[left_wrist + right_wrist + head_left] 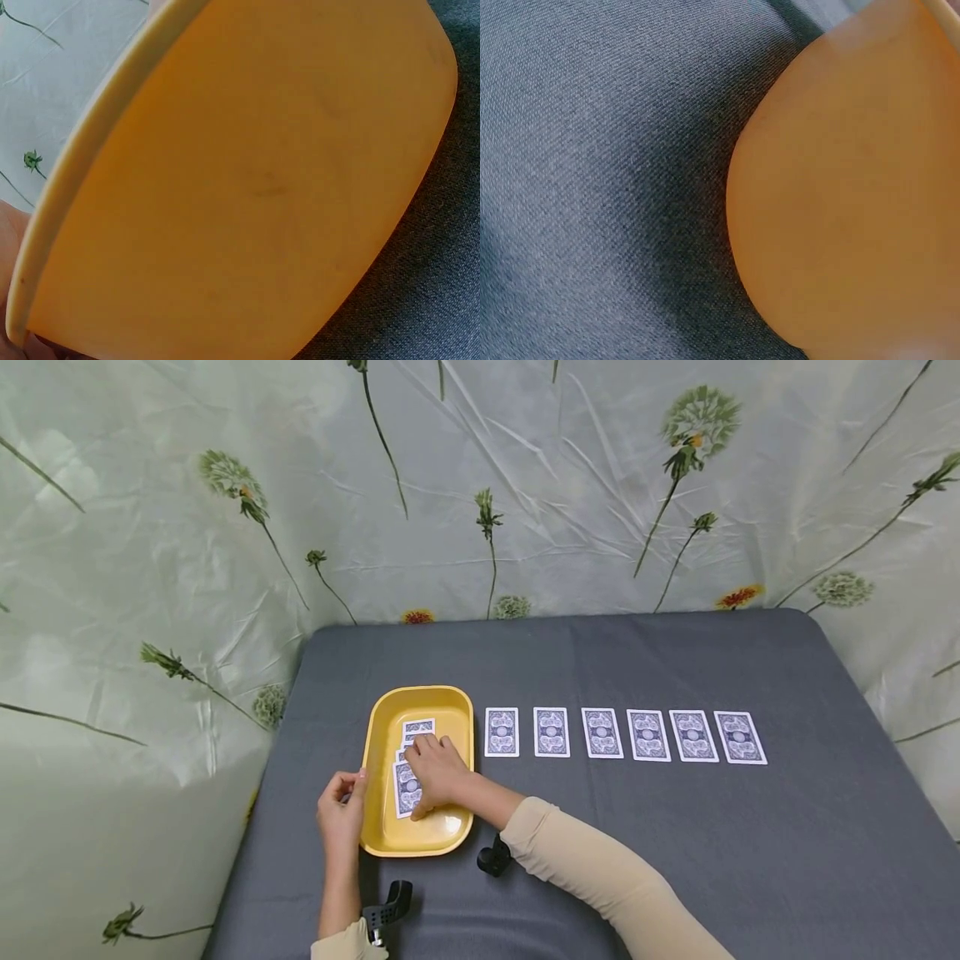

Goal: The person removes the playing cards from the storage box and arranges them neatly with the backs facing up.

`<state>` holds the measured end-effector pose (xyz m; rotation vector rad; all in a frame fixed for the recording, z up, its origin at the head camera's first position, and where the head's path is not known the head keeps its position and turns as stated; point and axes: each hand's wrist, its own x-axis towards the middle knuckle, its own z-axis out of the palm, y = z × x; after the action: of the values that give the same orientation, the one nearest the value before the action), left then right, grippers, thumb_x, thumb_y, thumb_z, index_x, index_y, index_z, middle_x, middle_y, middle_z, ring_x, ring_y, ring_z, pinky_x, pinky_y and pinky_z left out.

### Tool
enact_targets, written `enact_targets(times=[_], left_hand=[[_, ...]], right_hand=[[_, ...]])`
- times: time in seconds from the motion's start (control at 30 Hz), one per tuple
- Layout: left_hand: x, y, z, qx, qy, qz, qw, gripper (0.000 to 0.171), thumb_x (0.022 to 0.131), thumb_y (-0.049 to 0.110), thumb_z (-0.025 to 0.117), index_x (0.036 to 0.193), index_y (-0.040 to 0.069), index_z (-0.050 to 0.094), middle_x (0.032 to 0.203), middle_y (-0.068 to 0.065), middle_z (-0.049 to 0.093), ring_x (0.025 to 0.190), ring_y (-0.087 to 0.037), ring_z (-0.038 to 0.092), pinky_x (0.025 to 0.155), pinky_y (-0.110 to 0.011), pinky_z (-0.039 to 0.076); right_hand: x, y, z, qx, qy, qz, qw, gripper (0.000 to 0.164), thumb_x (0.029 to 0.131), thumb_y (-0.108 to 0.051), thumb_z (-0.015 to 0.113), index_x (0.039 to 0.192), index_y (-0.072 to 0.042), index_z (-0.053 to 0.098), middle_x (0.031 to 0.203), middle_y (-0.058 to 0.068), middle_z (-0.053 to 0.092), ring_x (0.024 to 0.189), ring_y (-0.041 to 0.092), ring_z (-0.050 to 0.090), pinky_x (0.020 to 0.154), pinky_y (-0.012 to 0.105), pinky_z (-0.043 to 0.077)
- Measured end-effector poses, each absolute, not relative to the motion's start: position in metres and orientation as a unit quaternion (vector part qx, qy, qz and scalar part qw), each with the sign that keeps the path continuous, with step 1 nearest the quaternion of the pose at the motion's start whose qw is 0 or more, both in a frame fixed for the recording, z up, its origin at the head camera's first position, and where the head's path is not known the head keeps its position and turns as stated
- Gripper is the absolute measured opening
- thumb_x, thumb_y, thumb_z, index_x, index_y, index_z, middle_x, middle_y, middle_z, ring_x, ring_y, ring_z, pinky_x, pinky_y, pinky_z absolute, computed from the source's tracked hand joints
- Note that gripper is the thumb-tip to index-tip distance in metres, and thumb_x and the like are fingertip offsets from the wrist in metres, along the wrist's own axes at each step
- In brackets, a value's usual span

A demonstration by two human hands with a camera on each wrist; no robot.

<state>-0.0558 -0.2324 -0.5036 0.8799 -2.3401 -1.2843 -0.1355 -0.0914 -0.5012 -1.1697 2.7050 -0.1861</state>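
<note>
A yellow tray [378,827] with raised walls lies on the table's left part, several face-down playing cards [417,727] overlapping inside. My left hand [342,810] pinches the tray's left rim between thumb and fingers. In the left wrist view, the tray's outer wall [255,180] fills most of the frame. Reaching over the right rim, my right hand [437,770] spans the nearest playing card [406,793], fingers at its far end and thumb by its near end. Part of that card is hidden under the hand. The right wrist view shows only the tray's outer wall [840,202] and cloth.
Right of the tray, several blue-backed cards [551,732] lie face down in a spaced row. Grey cloth [637,852] covers the table. A dandelion-print curtain [570,485] hangs behind and at the left. Black wrist mounts [388,906] sit by both forearms.
</note>
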Motion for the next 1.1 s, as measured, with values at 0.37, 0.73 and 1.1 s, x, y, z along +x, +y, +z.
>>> enact_targets(times=[0.37,0.73,1.1], left_hand=[[-0.057,-0.231,-0.505,0.306,-0.825,-0.444,0.171,0.021,0.089,0.022,0.062,0.083,0.002,0.063,0.071,-0.003,0.052,0.063,-0.009,0.044,0.055,-0.018,0.036],[-0.055,-0.232,-0.506,0.307,-0.816,-0.459,0.173,0.024,0.088,0.022,0.064,0.081,-0.001,0.064,0.073,-0.003,0.057,0.065,-0.005,0.044,0.058,-0.016,0.037],[-0.055,-0.232,-0.506,0.309,-0.814,-0.461,0.170,0.025,0.087,0.026,0.064,0.081,0.001,0.064,0.069,0.002,0.051,0.064,-0.006,0.044,0.057,-0.018,0.036]], right_hand=[[-0.136,-0.091,-0.500,-0.409,0.906,-0.063,0.084,0.090,0.051,-0.064,0.078,0.119,-0.013,0.048,0.110,0.001,0.046,0.101,0.016,0.041,0.081,0.029,0.032],[-0.136,-0.089,-0.494,-0.373,0.923,-0.080,0.052,0.091,0.049,-0.065,0.078,0.121,-0.019,0.049,0.108,0.001,0.045,0.099,0.016,0.041,0.074,0.030,0.031],[-0.142,-0.066,-0.447,-0.332,0.937,-0.107,-0.011,0.095,0.050,-0.067,0.078,0.127,-0.021,0.048,0.115,0.003,0.047,0.104,0.020,0.043,0.082,0.038,0.036]])
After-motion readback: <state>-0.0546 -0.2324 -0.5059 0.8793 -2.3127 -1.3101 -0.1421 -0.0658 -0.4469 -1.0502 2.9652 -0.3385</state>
